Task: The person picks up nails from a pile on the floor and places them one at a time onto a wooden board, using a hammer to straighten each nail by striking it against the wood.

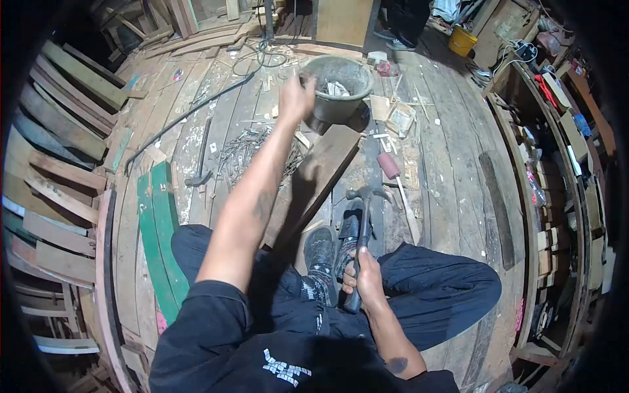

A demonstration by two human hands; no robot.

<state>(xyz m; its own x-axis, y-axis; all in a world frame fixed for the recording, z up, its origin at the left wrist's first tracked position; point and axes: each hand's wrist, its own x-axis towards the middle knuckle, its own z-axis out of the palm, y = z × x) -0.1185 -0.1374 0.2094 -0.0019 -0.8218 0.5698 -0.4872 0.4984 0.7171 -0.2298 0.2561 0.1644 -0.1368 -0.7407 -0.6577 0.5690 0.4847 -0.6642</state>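
My right hand [364,278] grips the dark handle of a claw hammer [364,216] in front of my lap. The hammer stands head up, its head near my shoes. My left arm reaches forward, and my left hand [297,98] is at the left rim of a grey bucket [341,108]. Its fingers look curled; what they hold, if anything, is hidden. Pale scraps lie inside the bucket. A thick wooden plank [337,147] runs from the bucket toward my feet. Left of it, partly behind my forearm, is a pile of nails [242,154].
A second hammer [200,157] and a long metal bar [190,108] lie at left. Green boards [157,223] rest beside my left knee. A pink-headed tool [388,166] lies ahead. Wood racks line both sides. Someone's shoe [400,45] and a yellow bucket [462,41] are far back.
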